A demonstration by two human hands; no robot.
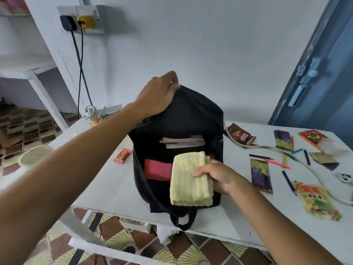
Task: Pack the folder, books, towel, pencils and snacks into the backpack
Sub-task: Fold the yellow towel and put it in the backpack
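one bag [183, 119] stands open on the table [107, 188], black, mouth gaping toward us, and the left hand [158, 94] grips its top edge, fingers curled over the fabric to hold it up. one towel [188, 178], folded and yellow-checked, sits pinched in the right hand [215, 175], thumb on top, fingers underneath, hovering at the opening just over a red thing [157, 168] already inside. risk here: if that left grip slips, the mouth sags shut and the towel snags on the rim; a loose pinch could also let the fold spring open and jam against the books [182, 141] poking up at the back, looks like two or three, hard to tell. out to the right, seven snack packs [260, 175] wait on the table, an eighth [122, 155] on the left, and roughly seven pencils [278, 163] lie scattered, easy to knock off.
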